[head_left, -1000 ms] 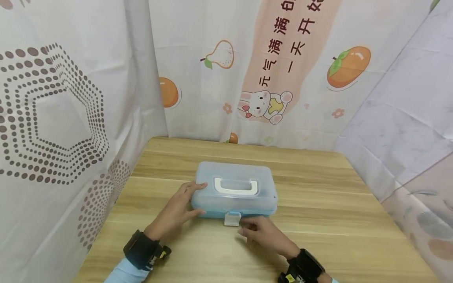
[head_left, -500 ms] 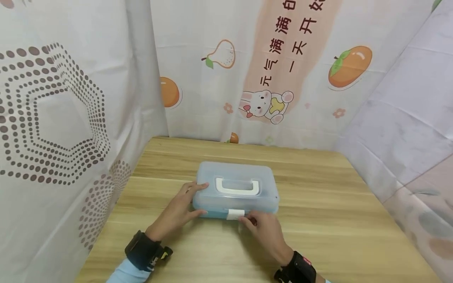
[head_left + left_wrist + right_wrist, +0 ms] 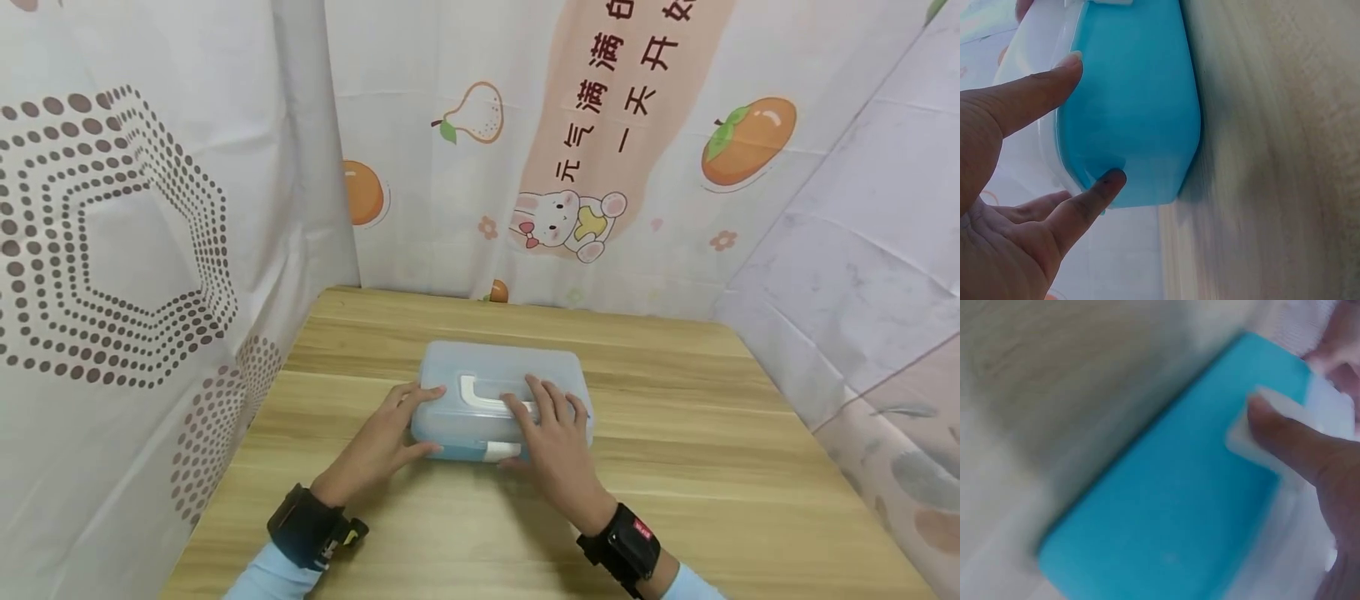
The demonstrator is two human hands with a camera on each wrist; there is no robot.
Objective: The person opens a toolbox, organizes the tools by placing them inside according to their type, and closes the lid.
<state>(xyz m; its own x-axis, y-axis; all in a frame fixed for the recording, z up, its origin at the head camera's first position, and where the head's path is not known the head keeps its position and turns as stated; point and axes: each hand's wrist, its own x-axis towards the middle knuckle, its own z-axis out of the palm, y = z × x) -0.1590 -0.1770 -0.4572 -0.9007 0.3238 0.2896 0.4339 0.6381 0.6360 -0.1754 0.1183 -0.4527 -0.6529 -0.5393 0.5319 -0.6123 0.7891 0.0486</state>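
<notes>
A storage box [image 3: 495,360] with a cloudy clear lid and a blue base [image 3: 1141,94] sits on the table, its lid down. My left hand [image 3: 381,437] holds the box's left end, thumb on the front and fingers on the side and lid. Over the right part of the lid my right hand [image 3: 558,454] spreads its fingers, partly covering the white handle [image 3: 471,396]. The thumb of that hand rests on the white front latch [image 3: 1244,440], which lies flat against the box. The right wrist view is blurred.
The wood-grain table [image 3: 660,467] extends around the box on all sides. Printed curtains [image 3: 420,208] hang behind it and to the left and right. Black camera bands are strapped on both wrists.
The latch, sticking outward at first, has swung up flat against the front. My right hand has risen from beside the latch and spread over the lid. The left hand has kept its place.
</notes>
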